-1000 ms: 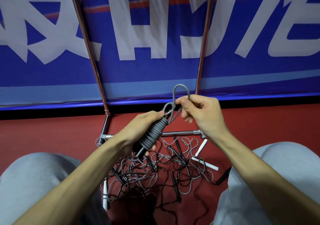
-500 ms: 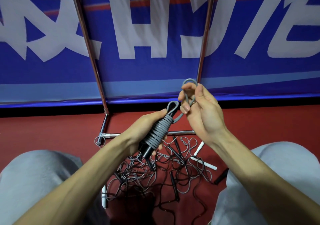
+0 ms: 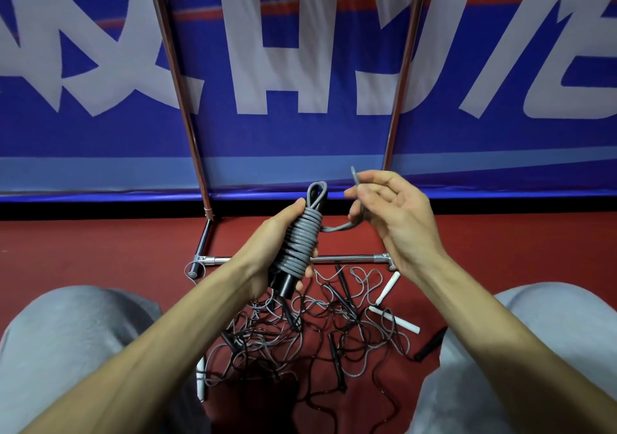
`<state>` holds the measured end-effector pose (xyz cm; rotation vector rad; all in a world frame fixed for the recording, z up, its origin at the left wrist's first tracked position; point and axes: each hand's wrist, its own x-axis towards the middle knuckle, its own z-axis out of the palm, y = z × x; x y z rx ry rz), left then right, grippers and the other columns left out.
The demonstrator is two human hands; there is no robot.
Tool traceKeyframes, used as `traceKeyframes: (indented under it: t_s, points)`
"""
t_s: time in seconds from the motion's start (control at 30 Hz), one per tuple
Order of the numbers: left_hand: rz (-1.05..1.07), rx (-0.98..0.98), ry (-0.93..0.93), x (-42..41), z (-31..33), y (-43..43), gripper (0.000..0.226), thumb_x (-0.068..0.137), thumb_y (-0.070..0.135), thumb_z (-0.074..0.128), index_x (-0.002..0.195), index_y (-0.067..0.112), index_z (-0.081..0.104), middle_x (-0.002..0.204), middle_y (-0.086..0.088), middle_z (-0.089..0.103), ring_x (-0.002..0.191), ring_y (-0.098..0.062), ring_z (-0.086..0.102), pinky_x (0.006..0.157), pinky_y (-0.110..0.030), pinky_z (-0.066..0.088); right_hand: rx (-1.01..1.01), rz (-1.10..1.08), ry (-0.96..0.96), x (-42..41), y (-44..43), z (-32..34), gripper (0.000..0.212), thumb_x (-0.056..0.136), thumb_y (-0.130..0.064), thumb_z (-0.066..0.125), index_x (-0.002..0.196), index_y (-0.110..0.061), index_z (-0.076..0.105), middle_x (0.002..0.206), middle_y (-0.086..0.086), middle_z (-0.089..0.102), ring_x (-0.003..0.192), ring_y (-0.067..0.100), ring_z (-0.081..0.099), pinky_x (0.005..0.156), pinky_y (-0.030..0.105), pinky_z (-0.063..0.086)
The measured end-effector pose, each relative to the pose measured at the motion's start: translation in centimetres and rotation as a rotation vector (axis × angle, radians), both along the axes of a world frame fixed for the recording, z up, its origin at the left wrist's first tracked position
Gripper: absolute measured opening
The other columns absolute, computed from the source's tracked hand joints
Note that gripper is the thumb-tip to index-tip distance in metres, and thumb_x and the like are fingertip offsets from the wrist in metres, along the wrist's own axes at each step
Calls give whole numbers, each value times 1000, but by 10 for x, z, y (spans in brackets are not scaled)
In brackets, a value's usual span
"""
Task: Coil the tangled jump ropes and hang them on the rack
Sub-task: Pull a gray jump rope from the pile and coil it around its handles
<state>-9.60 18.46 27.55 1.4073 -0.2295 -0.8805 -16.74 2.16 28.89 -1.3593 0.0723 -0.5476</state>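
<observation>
**Fig., head view.** L hand (image 3: 267,250) wraps fingers & thumb round grey jump rope (image 3: 302,238), coiled tight on black handle (image 3: 287,284). The bundle tilts toward 1 o'clock, w/ a small loop at top. R hand (image 3: 400,220), at 3 o'clock of bundle, pinches rope's free end (image 3: 354,177) betw. thumb & forefinger, other fingers loosely spread. Tangled ropes (image 3: 300,330) lie on red floor (image 3: 100,243) at 6 o'clock, just beside rack (image 3: 347,259) base bar. White handle (image 3: 389,286) at 4 o'clock.
</observation>
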Motion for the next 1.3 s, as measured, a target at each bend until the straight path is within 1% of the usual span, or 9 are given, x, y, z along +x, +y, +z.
traceKeyframes:
  t_s: [0.13, 0.23, 0.43, 0.67, 0.73, 0.87, 0.97, 1.1, 1.3]
  points:
    - [-18, -3, -5, -3, 2, -1, 50, 93, 55, 45, 82, 9, 60, 59, -10, 58, 37, -23, 53, 36, -26, 46, -295, -160, 100, 1, -3, -3, 12, 81, 3, 69, 90, -5, 68, 75, 14, 71, 56, 13, 65, 66, 28, 56]
    - [-32, -4, -11, -5, 4, -2, 51, 93, 55, 46, 80, 8, 60, 58, -10, 57, 37, -23, 53, 36, -26, 45, -374, -189, 164, 1, -5, -4, 15, 76, 2, 75, 82, -11, 70, 68, 6, 71, 53, 13, 66, 61, 23, 54]
    - [-68, 71, -115, 0, -1, -3, 43, 91, 54, 50, 87, 12, 56, 59, -12, 58, 39, -26, 55, 43, -31, 48, -516, -194, 179, -4, -1, 0, 13, 72, -1, 80, 83, -6, 75, 65, 5, 71, 51, 11, 65, 57, 18, 52]
    - [-52, 84, -433, -3, -4, -2, 27, 96, 39, 52, 89, 14, 59, 60, -2, 54, 44, -23, 51, 42, -29, 47, -709, -335, 140, -7, 4, -4, 10, 71, -9, 82, 80, -8, 77, 58, 4, 69, 51, 7, 63, 57, 12, 48]
    - [-39, 147, -561, -3, -6, 0, 24, 95, 43, 53, 92, 20, 61, 60, 1, 56, 48, -23, 53, 47, -34, 50, -752, -362, 140, -6, 5, -6, 9, 71, -10, 82, 79, -8, 77, 58, 3, 69, 52, 10, 65, 59, 18, 51]
    - [18, 412, -988, -4, -11, 3, 23, 95, 52, 45, 100, 33, 57, 58, -1, 59, 52, -20, 57, 54, -28, 43, -750, -386, 143, -4, 14, -16, 5, 72, -8, 79, 75, -10, 77, 55, -1, 68, 52, 10, 65, 62, 30, 55]
    - [47, 485, -1118, -4, -13, 4, 25, 97, 53, 38, 99, 32, 53, 58, 0, 56, 61, -22, 55, 61, -34, 43, -709, -424, 80, -2, 20, -23, 7, 71, -6, 79, 77, -8, 77, 60, -1, 68, 53, 11, 64, 61, 31, 54]
    - [133, 261, -821, -8, -8, -1, 44, 101, 48, 30, 91, 17, 58, 66, 0, 60, 49, -9, 53, 47, -19, 43, -773, -481, -44, 0, 20, -21, 8, 69, -7, 79, 76, -9, 76, 65, 2, 68, 57, 13, 59, 58, 26, 48]
    - [96, 49, -293, -8, -2, -4, 38, 94, 45, 54, 95, 9, 66, 64, -8, 60, 49, -24, 55, 49, -34, 53, -781, -431, -78, -1, 18, -20, 8, 71, -8, 78, 78, -8, 76, 65, 4, 67, 55, 14, 58, 57, 24, 48]
